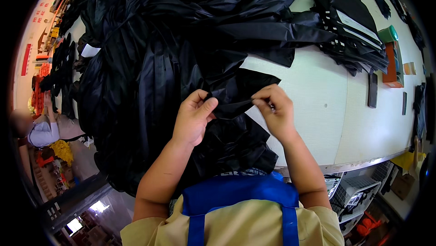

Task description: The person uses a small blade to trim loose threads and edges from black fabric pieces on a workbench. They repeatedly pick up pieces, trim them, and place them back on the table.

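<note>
Black, slightly shiny fabric (234, 103) is stretched between my two hands above the near edge of the table. My left hand (193, 116) pinches it between thumb and fingers. With thumb and fingertips together, my right hand (276, 110) grips the fabric's other side; a small shiny bit shows between its fingers, too small to name. A large heap of the same black fabric (154, 64) spreads under and beyond my left hand. Some folds hang down in front of my blue apron (240, 196).
A pale table (313, 105) extends to the right. On it lie a stack of cut black pieces (345, 28), a phone (373, 91), an orange box (394, 66) and a green roll (387, 34). Wire baskets (356, 191) stand below the right edge. Another person (43, 130) is at far left.
</note>
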Tool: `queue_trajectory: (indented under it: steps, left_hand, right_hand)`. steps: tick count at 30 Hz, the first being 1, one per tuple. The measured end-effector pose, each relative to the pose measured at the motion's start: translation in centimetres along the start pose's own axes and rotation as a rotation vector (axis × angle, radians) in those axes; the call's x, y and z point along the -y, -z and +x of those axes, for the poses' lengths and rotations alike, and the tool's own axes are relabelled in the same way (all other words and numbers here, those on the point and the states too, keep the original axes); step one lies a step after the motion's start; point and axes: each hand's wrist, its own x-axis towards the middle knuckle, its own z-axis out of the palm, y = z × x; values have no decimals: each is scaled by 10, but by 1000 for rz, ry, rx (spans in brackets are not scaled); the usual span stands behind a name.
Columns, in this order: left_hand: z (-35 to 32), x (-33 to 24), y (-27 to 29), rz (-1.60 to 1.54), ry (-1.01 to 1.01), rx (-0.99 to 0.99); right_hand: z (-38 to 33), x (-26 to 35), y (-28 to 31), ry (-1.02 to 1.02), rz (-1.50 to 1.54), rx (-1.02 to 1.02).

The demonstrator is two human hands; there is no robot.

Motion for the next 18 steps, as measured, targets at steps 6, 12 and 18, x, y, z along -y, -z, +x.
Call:
queue_trajectory:
  steps: [6, 12, 18]
  left_hand:
    - [-13, 0, 3, -24, 106, 40]
    - [-20, -5, -7, -175, 123, 28]
    - [-23, -6, -10, -140, 79, 71]
  right_hand:
    - [12, -5, -3, -239, 349, -181]
    - [-15, -2, -14, 528, -128, -79]
    - [-16, 3, -13, 231, -237, 126]
